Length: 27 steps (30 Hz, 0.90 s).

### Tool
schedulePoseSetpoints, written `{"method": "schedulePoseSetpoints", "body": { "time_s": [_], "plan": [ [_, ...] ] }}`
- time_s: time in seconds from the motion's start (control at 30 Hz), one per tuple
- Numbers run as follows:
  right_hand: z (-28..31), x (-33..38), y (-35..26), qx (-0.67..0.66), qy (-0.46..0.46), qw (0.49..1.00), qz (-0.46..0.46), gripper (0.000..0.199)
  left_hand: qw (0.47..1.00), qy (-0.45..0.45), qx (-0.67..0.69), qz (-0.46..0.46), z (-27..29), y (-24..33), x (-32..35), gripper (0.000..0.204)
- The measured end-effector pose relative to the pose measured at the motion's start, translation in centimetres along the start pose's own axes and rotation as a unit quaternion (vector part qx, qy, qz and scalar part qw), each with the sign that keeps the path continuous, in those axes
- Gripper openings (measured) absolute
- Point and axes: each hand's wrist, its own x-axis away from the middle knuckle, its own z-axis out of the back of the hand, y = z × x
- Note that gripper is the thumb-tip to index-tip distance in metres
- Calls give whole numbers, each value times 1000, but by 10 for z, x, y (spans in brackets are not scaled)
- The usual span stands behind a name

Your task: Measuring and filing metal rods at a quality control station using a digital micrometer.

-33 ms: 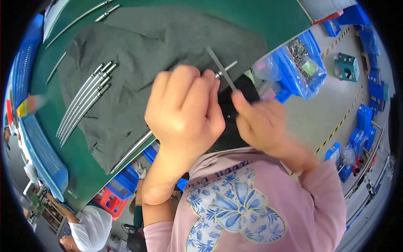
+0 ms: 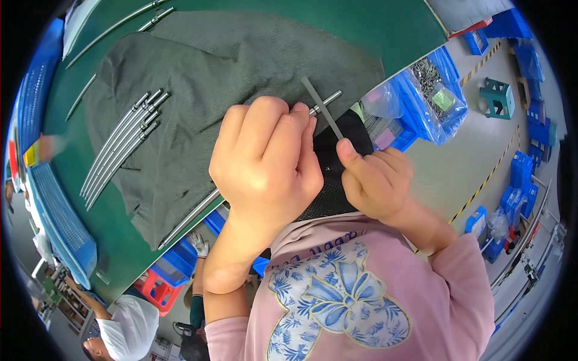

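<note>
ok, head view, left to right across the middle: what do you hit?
upper blue perforated basket → fanned bundle of steel rods → left-hand grip → right-hand grip → green stool

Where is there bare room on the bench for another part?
Free: green tabletop between the gray cloth and the tabletop's right edge; wrinkled cloth between the rod bundle and the left hand.
Crowded: around the left hand and right hand, where the flat strip crosses the held rod.
</note>
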Motion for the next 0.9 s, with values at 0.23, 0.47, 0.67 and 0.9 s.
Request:
{"method": "schedulePoseSetpoints", "body": {
  "time_s": [0.23, 0.47, 0.67, 0.9],
  "plan": [
    [6, 8, 3, 2, -42, 999, 5, 29, 1000, 3, -3, -5, 1, -2, -1, 15],
    [1, -1, -4, -20, 5, 1000, -10, 42, 1000, 1, -6, -18, 1, -2, -1, 16],
    [-8, 2, 2, -36, 40, 998, 16, 38, 1000, -10, -5, -13, 4, -2, -3, 15],
    [-8, 11, 7, -44, 24, 998, 25, 37, 1000, -20, -11, -12, 6, -2, -3, 17]
  ]
}}
